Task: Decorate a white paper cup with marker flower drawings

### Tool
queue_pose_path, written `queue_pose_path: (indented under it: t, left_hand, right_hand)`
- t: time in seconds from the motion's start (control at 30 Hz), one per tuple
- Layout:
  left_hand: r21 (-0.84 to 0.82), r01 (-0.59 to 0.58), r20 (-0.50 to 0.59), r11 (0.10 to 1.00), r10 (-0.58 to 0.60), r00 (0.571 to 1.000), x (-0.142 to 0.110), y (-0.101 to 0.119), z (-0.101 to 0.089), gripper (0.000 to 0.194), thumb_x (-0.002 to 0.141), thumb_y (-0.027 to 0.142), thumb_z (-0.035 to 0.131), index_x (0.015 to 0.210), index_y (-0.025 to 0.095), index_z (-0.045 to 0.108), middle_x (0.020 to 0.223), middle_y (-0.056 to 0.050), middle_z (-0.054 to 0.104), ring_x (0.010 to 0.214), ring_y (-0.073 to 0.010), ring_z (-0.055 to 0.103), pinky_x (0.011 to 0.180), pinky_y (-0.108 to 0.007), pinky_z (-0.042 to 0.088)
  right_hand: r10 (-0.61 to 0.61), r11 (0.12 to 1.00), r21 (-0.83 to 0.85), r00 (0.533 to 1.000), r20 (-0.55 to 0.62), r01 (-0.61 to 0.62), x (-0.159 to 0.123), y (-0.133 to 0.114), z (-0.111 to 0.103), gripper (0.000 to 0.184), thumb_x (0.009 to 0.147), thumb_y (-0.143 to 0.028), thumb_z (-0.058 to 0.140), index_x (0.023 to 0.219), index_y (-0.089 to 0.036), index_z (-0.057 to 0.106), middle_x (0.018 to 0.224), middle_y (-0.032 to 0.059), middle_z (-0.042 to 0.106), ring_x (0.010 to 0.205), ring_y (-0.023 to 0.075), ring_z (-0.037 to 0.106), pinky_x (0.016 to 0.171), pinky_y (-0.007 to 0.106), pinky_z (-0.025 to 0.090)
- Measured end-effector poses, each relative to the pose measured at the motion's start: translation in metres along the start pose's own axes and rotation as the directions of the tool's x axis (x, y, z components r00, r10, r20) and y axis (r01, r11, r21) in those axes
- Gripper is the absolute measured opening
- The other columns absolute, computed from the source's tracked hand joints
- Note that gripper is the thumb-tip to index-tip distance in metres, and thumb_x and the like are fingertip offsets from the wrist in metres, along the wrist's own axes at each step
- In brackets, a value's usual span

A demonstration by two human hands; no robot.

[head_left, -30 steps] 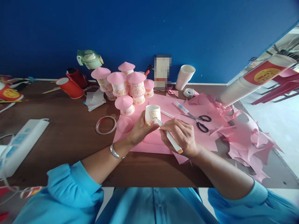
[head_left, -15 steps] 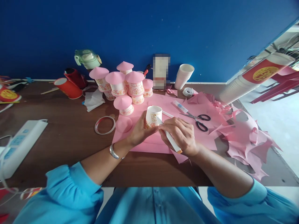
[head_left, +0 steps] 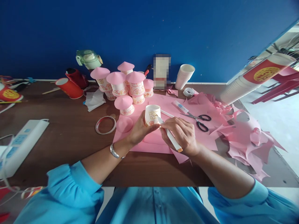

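Note:
My left hand [head_left: 141,129] is wrapped round a white paper cup [head_left: 152,115] with a yellow-brown window and red flowers drawn on its side. In my right hand [head_left: 181,133] is a white marker [head_left: 173,140] with an orange end, its tip at the cup's wall beside the window drawing. Pink paper [head_left: 149,146] lies beneath both hands. Left of the cup stand several decorated paper cups with pink cone roofs, the nearest one a small roofed cup [head_left: 124,105]. A pink paper disc [head_left: 124,124] lies near my left hand.
Black-handled scissors [head_left: 197,119] and a glue stick [head_left: 180,106] lie on the right. Pink scraps [head_left: 249,133] spread over the right side. A roll of tape [head_left: 105,125] and a power strip [head_left: 23,146] are on the left. Stacked cups [head_left: 184,77] stand by the wall.
The cup has shifted slightly left and turned a little in my left hand. More lines show in the drawn window. The marker stays in my right hand.

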State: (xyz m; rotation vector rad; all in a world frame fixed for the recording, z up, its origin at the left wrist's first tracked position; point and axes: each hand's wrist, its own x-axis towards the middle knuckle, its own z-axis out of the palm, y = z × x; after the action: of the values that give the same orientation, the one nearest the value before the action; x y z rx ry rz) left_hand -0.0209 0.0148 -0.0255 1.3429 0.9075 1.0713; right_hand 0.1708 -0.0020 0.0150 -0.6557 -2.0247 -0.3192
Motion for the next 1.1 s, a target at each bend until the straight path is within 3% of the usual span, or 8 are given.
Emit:
queue_pose_path:
  t: [0.43, 0.67, 0.87, 1.1]
  left_hand:
    - [-0.159, 0.026, -0.001, 0.987, -0.027, 1.0, -0.001, -0.003, 0.0, 0.054, 0.085, 0.045, 0.086, 0.131, 0.027, 0.063, 0.113, -0.003, 0.061, 0.102, -0.0213, 0.056, 0.089, -0.035, 0.05]
    - [-0.189, 0.025, 0.077, 0.982, -0.01, 0.997, 0.001, -0.006, -0.002, 0.053, 0.086, 0.044, 0.086, 0.132, 0.029, 0.064, 0.114, -0.003, 0.063, 0.104, -0.0228, 0.057, 0.091, -0.036, 0.05]
    - [-0.172, 0.013, 0.114, 0.985, 0.007, 0.994, 0.002, -0.012, -0.005, 0.063, 0.084, 0.054, 0.086, 0.136, 0.026, 0.062, 0.121, -0.006, 0.065, 0.11, -0.0253, 0.059, 0.095, -0.038, 0.052]
    - [-0.155, 0.023, 0.117, 0.988, -0.005, 0.993, 0.001, -0.012, -0.006, 0.058, 0.087, 0.048, 0.085, 0.136, 0.027, 0.062, 0.119, -0.005, 0.065, 0.109, -0.0242, 0.059, 0.093, -0.037, 0.052]
  right_hand:
    - [0.019, 0.999, 0.033, 0.999, 0.037, -0.02, 0.002, -0.003, -0.003, 0.017, 0.096, -0.007, 0.062, 0.104, -0.021, 0.057, 0.079, 0.0001, 0.07, 0.066, 0.0141, 0.067, 0.061, 0.027, 0.056]
    - [-0.002, 1.0, 0.024, 0.999, -0.04, 0.003, 0.001, 0.0, -0.003, 0.018, 0.096, -0.008, 0.066, 0.109, -0.02, 0.06, 0.083, 0.0029, 0.071, 0.069, 0.0156, 0.07, 0.063, 0.028, 0.06]
    - [-0.033, 0.999, 0.008, 0.999, -0.023, 0.033, 0.0, 0.001, -0.003, 0.019, 0.096, -0.009, 0.069, 0.111, -0.019, 0.06, 0.086, 0.0037, 0.073, 0.069, 0.0156, 0.069, 0.062, 0.029, 0.058]
    - [-0.027, 1.0, -0.009, 1.0, -0.008, 0.027, 0.0, 0.001, -0.002, 0.02, 0.096, -0.009, 0.068, 0.111, -0.02, 0.06, 0.086, 0.0028, 0.073, 0.072, 0.0155, 0.07, 0.064, 0.029, 0.059]
